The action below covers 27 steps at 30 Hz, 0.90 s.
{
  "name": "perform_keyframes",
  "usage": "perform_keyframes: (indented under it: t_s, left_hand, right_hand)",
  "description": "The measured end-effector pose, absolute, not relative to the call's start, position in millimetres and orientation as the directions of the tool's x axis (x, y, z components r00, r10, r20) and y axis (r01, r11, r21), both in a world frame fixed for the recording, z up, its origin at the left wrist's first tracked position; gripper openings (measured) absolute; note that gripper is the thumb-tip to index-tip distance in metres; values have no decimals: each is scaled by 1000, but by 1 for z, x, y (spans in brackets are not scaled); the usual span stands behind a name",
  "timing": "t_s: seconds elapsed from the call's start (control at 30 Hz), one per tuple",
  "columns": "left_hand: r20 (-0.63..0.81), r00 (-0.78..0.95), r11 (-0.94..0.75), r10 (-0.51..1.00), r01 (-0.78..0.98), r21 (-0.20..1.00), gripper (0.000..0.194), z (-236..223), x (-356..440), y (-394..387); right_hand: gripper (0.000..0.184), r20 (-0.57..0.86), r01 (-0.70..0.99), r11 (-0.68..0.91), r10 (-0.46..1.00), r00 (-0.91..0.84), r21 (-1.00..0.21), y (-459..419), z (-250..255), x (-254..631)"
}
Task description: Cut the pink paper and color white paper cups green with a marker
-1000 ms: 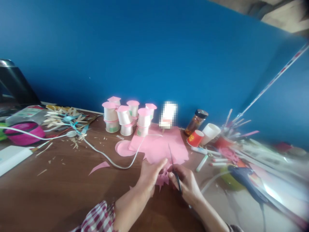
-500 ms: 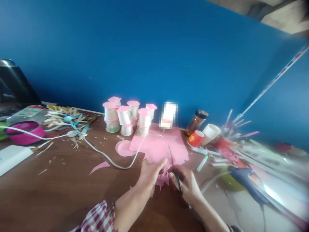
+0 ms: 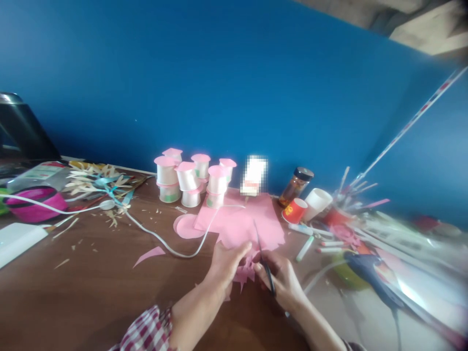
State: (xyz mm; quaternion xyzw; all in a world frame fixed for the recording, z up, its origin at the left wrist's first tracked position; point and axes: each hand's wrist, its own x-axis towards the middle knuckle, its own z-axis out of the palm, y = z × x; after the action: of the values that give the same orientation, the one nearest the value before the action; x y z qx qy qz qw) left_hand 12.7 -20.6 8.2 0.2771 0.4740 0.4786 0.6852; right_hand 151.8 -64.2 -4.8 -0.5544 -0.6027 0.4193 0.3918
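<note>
Low in the middle of the head view, my left hand (image 3: pixel 224 265) is closed on pink paper (image 3: pixel 231 236), its thumb laid along the near side. My right hand (image 3: pixel 281 275) grips a pair of scissors (image 3: pixel 268 272) with dark handles, the blades pointing away from me over the paper. Jagged pink scraps (image 3: pixel 245 273) lie between and under my hands. Behind them a larger pink sheet (image 3: pixel 256 207) is spread on the table, with pink paper rounds (image 3: pixel 188 225) at its left. My left fingertips are hidden.
Several stacked paper cups (image 3: pixel 167 173) with pink paper tops stand at the back. A white cable (image 3: pixel 157 239) loops across the brown table. To the right are a lidded jar (image 3: pixel 297 185), a red cup (image 3: pixel 294 210), markers (image 3: pixel 304 248) and a blue glue gun (image 3: pixel 375 275).
The view has shifted very slightly. Both hands, the scissors and the paper keep almost the same positions.
</note>
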Motion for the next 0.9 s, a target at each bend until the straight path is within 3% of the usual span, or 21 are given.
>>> perform_keyframes:
  t_s: [0.47,0.9]
  left_hand:
    - [-377,169,413,911,-368,833,33,4,11,-19]
    - [-357,104,367,928,-407,836,23,12,13,-23]
  right_hand:
    - [33,28,342,56,996,-86,-938,-64,-2,151]
    - [28,38,410,72,995,-90,-909,-63,-2,154]
